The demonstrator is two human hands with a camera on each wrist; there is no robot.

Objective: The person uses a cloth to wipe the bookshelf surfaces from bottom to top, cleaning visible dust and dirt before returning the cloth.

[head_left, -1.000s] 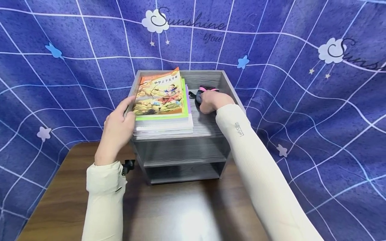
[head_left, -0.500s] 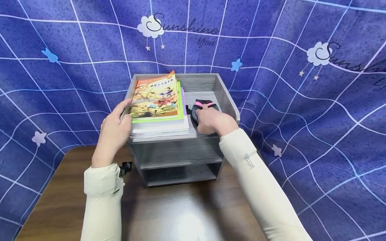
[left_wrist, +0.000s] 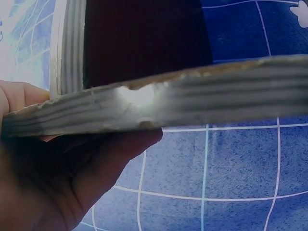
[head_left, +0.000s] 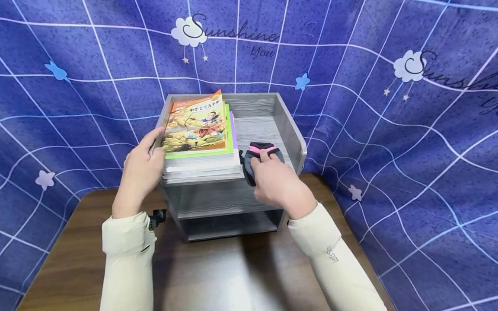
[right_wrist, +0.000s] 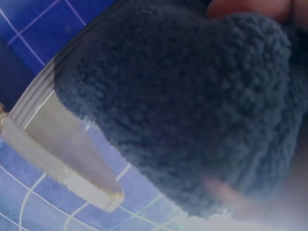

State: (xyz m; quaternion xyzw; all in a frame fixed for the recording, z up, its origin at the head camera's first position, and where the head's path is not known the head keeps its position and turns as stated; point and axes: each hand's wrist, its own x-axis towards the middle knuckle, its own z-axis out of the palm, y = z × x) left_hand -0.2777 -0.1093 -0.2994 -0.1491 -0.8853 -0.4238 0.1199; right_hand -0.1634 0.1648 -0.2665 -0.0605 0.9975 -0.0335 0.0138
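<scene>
Cloth, dark grey and plush with a pink band [right_wrist: 178, 106], sits pinched in my right grip [head_left: 281, 181], at four o'clock on the grey shelf unit's [head_left: 286, 129] top. My left grip [head_left: 139, 175] clasps the side panel [left_wrist: 192, 101] near nine o'clock. Between my grips lie stacked books [head_left: 202, 166], topped by an orange picture book [head_left: 194, 129]; the counter [head_left: 215, 276] is brown wood.

Left of centre, the left hand [head_left: 139, 172] pinches between thumb [head_left: 157, 160] and fingers [head_left: 152, 136], left forearm [head_left: 127, 268] standing steeply below. Right of centre, the right hand [head_left: 281, 183] grips with bent fingers [head_left: 265, 155], right forearm [head_left: 336, 261] slanting toward the lower right.
</scene>
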